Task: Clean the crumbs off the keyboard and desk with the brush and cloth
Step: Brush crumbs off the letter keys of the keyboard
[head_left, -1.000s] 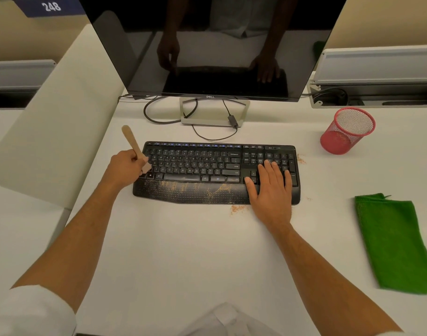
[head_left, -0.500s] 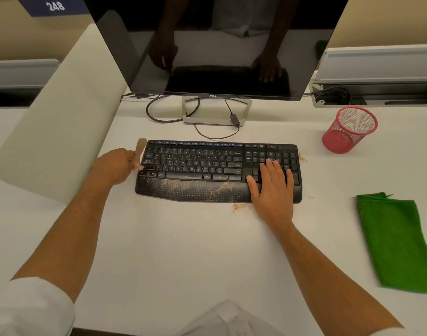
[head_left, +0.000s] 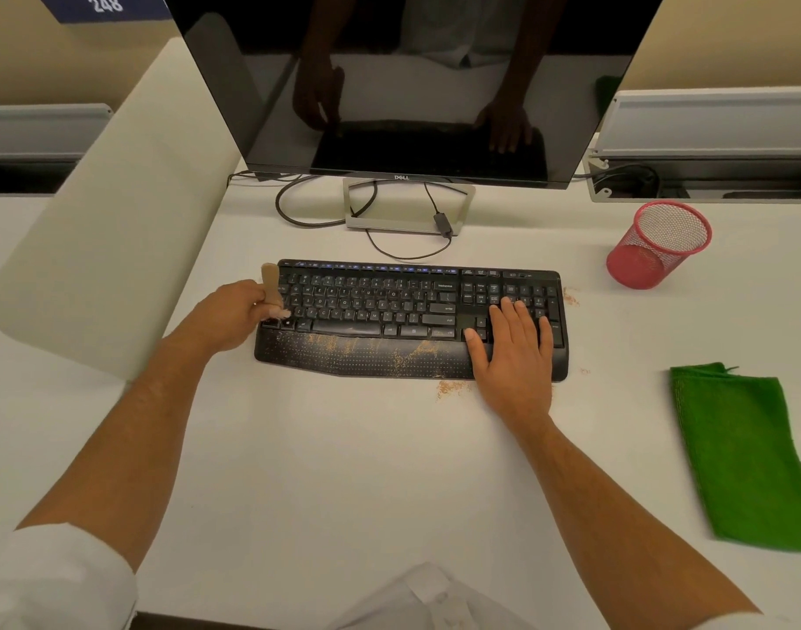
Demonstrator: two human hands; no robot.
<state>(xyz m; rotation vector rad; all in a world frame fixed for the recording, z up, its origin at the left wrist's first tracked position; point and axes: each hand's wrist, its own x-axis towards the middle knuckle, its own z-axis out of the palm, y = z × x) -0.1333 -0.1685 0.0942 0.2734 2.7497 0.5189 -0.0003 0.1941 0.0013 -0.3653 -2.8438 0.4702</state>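
A black keyboard point(head_left: 380, 306) lies on the white desk point(head_left: 344, 470), with tan crumbs point(head_left: 380, 345) scattered along its palm rest and a small pile of crumbs on the desk just below its front edge. My left hand point(head_left: 228, 318) grips a small wooden-handled brush point(head_left: 270, 284), whose bristles touch the keyboard's left-end keys. My right hand point(head_left: 516, 352) lies flat, fingers spread, on the keyboard's right end. A folded green cloth point(head_left: 748, 452) rests on the desk at the right, apart from both hands.
A dark Dell monitor point(head_left: 416, 84) stands behind the keyboard, with cables point(head_left: 298, 211) looped around its stand. A red mesh cup point(head_left: 657, 245) sits at the back right. A white divider panel point(head_left: 107, 220) borders the desk on the left. More crumbs lie right of the keyboard.
My left hand pulled the brush off to the keyboard's left edge, then set its bristles back on the left-end keys with the handle more upright. My right hand stayed in place.
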